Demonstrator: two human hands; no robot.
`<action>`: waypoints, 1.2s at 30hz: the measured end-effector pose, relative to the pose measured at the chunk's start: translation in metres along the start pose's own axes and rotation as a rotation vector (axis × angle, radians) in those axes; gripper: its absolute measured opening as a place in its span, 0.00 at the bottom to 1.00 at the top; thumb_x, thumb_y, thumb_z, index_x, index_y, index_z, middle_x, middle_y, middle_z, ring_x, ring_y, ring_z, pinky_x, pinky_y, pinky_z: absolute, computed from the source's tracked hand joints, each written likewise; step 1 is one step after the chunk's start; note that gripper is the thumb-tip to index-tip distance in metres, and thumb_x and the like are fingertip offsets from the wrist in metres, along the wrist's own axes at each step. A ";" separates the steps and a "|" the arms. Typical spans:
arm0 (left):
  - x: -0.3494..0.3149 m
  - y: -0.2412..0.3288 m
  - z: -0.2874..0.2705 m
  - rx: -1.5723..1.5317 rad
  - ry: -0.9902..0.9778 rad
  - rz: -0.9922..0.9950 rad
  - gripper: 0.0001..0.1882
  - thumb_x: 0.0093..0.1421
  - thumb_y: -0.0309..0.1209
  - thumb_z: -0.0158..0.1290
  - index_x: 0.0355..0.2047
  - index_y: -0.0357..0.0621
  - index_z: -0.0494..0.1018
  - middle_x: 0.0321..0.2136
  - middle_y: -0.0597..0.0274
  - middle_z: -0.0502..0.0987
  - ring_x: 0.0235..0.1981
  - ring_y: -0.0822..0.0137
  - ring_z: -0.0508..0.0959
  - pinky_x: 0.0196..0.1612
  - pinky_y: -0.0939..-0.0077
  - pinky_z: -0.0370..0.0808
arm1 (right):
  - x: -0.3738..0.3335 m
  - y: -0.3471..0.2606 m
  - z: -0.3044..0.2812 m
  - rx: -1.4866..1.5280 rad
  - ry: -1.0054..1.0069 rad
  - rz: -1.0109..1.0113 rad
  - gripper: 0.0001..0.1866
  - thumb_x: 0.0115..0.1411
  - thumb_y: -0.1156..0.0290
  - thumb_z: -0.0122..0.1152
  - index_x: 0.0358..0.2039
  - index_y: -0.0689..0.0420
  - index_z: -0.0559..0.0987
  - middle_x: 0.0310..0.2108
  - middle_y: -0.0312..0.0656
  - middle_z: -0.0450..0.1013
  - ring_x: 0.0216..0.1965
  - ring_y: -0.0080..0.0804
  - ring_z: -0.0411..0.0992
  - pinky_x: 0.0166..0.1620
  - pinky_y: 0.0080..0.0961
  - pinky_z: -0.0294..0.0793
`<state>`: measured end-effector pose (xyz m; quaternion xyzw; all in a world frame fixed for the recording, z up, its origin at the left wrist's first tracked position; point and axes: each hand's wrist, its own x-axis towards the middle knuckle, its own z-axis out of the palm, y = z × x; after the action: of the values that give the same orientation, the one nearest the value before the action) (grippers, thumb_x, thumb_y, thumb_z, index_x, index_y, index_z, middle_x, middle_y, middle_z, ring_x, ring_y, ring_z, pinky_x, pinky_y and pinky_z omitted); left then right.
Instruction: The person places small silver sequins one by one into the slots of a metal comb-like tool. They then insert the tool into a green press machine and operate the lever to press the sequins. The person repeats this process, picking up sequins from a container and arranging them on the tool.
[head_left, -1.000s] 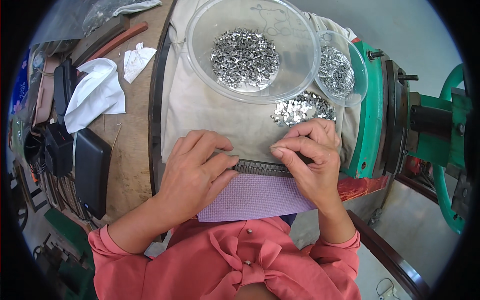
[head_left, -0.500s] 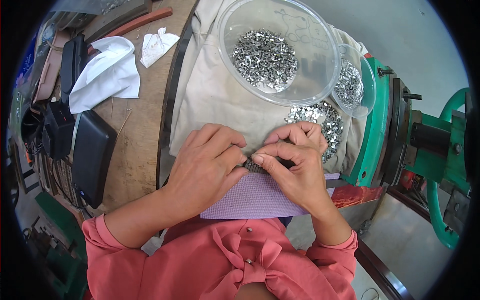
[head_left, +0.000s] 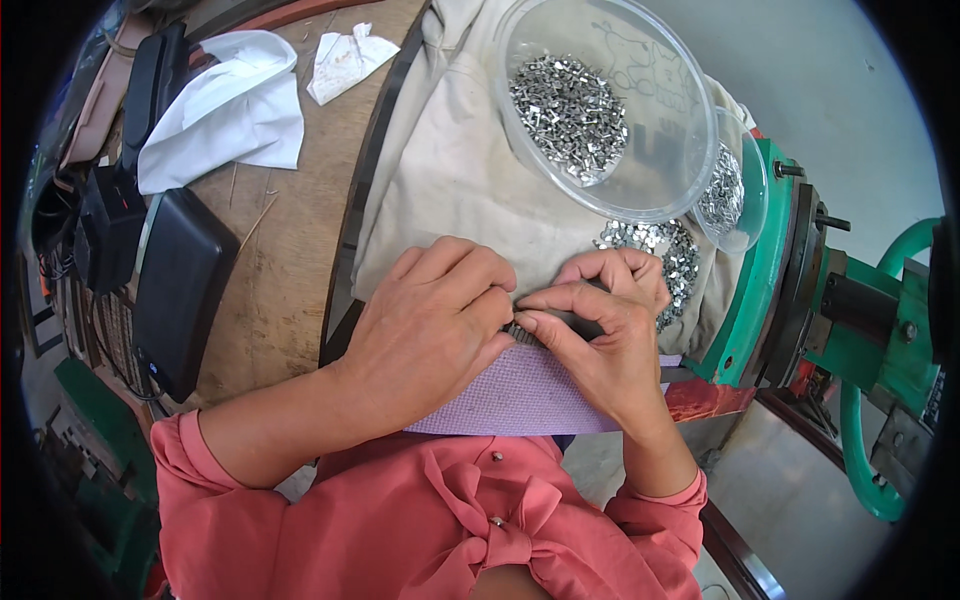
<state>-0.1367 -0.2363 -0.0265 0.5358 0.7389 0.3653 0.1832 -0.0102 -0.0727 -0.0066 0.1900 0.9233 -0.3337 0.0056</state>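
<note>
A dark metal block with fine ridges lies at the edge of a purple textured mat, mostly covered by my fingers. My left hand curls over its left end, thumb and fingertips closed against it. My right hand pinches at the block's top with thumb and index finger; whatever tiny piece sits in that pinch is too small to make out. Just beyond my right hand, loose small shiny metal pieces are spread on a beige cloth.
A clear plastic tub holds many small metal pieces; a smaller clear dish with more stands beside it. Green machinery borders the right. On the wooden board at left lie a white cloth, crumpled paper and a black case.
The view has shifted, so tub, cloth and machine sit slightly further right. Both hands remain at the ridged block, fingertips a little closer together.
</note>
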 end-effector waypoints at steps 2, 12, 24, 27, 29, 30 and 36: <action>0.000 0.000 0.001 -0.017 0.005 0.000 0.12 0.45 0.28 0.67 0.29 0.42 0.75 0.41 0.61 0.75 0.45 0.56 0.73 0.46 0.61 0.70 | 0.000 0.001 -0.001 -0.005 -0.004 0.003 0.07 0.50 0.61 0.75 0.30 0.44 0.89 0.37 0.26 0.71 0.50 0.35 0.61 0.56 0.39 0.49; 0.000 -0.001 0.000 -0.014 0.010 0.005 0.12 0.44 0.29 0.66 0.28 0.42 0.75 0.41 0.61 0.75 0.45 0.57 0.73 0.46 0.62 0.70 | -0.001 0.001 -0.002 -0.007 -0.026 0.015 0.07 0.50 0.61 0.75 0.31 0.44 0.89 0.37 0.27 0.72 0.49 0.34 0.60 0.57 0.38 0.49; 0.001 0.000 0.000 0.015 0.021 0.014 0.11 0.46 0.29 0.66 0.28 0.41 0.76 0.38 0.65 0.73 0.45 0.62 0.72 0.45 0.66 0.69 | -0.002 0.005 -0.004 -0.060 -0.006 -0.013 0.09 0.49 0.58 0.75 0.29 0.45 0.88 0.35 0.27 0.71 0.47 0.34 0.61 0.54 0.38 0.50; 0.001 0.000 0.000 0.023 0.024 0.017 0.11 0.46 0.29 0.66 0.27 0.41 0.76 0.38 0.65 0.73 0.45 0.62 0.72 0.45 0.66 0.69 | 0.000 0.002 -0.001 -0.043 0.008 -0.005 0.10 0.48 0.57 0.76 0.29 0.45 0.88 0.35 0.27 0.71 0.47 0.34 0.61 0.54 0.37 0.50; 0.001 0.000 0.000 0.012 0.013 0.010 0.11 0.45 0.29 0.66 0.28 0.42 0.76 0.39 0.64 0.74 0.45 0.60 0.73 0.45 0.65 0.70 | 0.001 0.002 -0.001 -0.048 0.009 0.000 0.10 0.48 0.57 0.76 0.29 0.45 0.88 0.35 0.27 0.71 0.46 0.34 0.61 0.54 0.37 0.50; 0.001 0.000 0.000 0.002 0.003 -0.004 0.11 0.45 0.28 0.67 0.28 0.42 0.76 0.40 0.63 0.75 0.45 0.58 0.73 0.46 0.63 0.70 | 0.000 0.002 -0.002 -0.056 0.003 0.000 0.10 0.48 0.57 0.76 0.29 0.45 0.88 0.35 0.27 0.71 0.46 0.34 0.61 0.54 0.37 0.50; 0.000 -0.001 0.000 -0.024 -0.001 -0.007 0.12 0.45 0.28 0.67 0.28 0.42 0.77 0.41 0.62 0.76 0.45 0.56 0.74 0.47 0.61 0.71 | -0.004 0.004 -0.008 -0.076 -0.006 0.013 0.10 0.47 0.58 0.76 0.29 0.46 0.88 0.35 0.27 0.71 0.46 0.34 0.61 0.54 0.37 0.50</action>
<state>-0.1375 -0.2361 -0.0268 0.5311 0.7364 0.3730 0.1912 -0.0037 -0.0666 -0.0027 0.1947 0.9340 -0.2990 0.0180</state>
